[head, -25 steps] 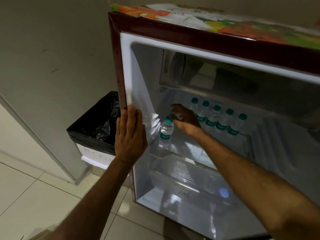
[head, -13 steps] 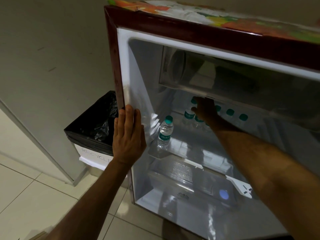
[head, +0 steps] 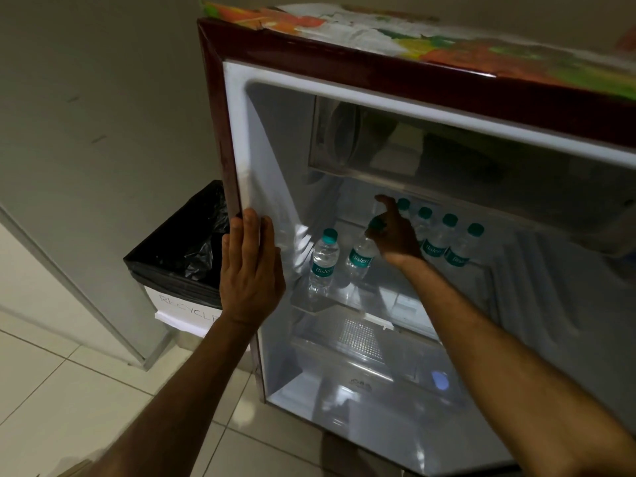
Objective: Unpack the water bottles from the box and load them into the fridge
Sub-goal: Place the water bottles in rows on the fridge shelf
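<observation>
Tiled floor [head: 69, 390] beside me, my right hand [head: 395, 235] grips another water bottle [head: 361, 256] on the fridge shelf [head: 344, 297], several already loaded, left hand [head: 249, 270] flat on the frame.

Two bare forearms and two bare hands, seen from above.

The left hand [head: 249, 270] and the right hand [head: 395, 235] carry no gloves, rings or bracelets that can be seen, and neither wrist shows a watch or band. Both forearms are uncovered along the whole length in view, with no sleeve edge or cuff showing before the bottom border of the head view. The right forearm shows fine hair; dim light hides further detail.
</observation>
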`<control>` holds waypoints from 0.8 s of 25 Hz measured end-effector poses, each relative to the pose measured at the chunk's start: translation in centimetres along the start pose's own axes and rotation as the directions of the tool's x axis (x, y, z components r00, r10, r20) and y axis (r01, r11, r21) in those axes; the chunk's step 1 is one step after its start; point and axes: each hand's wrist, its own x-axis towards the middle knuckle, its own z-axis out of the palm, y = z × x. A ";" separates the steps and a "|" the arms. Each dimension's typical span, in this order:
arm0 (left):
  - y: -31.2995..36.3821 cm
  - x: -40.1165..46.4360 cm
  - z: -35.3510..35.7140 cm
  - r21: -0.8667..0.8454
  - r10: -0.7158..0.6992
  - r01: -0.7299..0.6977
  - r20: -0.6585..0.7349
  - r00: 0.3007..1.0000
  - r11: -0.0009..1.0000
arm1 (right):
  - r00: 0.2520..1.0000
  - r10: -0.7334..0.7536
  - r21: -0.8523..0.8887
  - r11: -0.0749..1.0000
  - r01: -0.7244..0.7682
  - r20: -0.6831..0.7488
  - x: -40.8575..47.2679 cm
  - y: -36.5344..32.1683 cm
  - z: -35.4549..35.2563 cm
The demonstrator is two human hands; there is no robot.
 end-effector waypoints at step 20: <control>-0.1 -0.1 0.0 0.010 -0.003 0.003 0.010 1.000 1.000 | 1.000 0.017 0.128 0.992 -0.015 -0.011 -2.3 -1.6 -0.4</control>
